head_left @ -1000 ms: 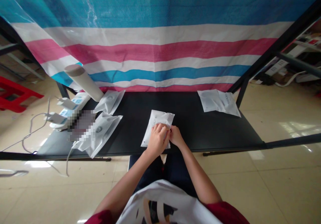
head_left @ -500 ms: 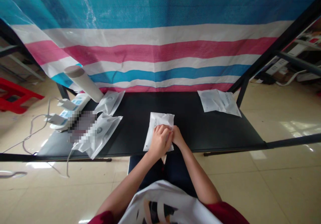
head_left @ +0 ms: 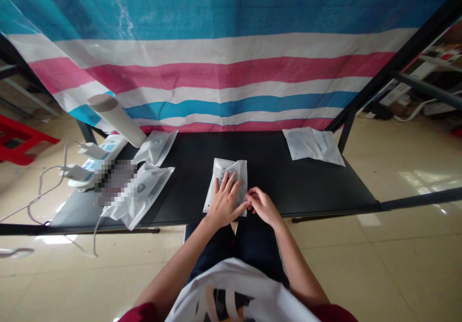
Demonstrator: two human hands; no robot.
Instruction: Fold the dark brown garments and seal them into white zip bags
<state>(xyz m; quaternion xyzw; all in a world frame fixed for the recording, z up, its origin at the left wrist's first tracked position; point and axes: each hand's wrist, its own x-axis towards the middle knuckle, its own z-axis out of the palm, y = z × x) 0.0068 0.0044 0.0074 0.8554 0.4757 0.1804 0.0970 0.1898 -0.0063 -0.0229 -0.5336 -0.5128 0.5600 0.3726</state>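
A white packet (head_left: 231,172) lies on the black table (head_left: 281,182) near its front edge. My left hand (head_left: 224,201) rests flat on the packet with fingers spread apart. My right hand (head_left: 263,205) sits just right of the packet's lower right corner, fingers curled and pinched at that corner; what they grip is too small to make out.
Two white packets (head_left: 151,187) lie at the left beside a blurred patch, a cardboard tube (head_left: 111,117) and a white power strip (head_left: 94,161) with cables. Another white packet (head_left: 312,144) lies at the back right. A striped tarp (head_left: 224,52) hangs behind the table.
My left hand has opened from a curled grip and now lies flat on the packet. My right hand has drawn slightly right and down, off the packet's edge.
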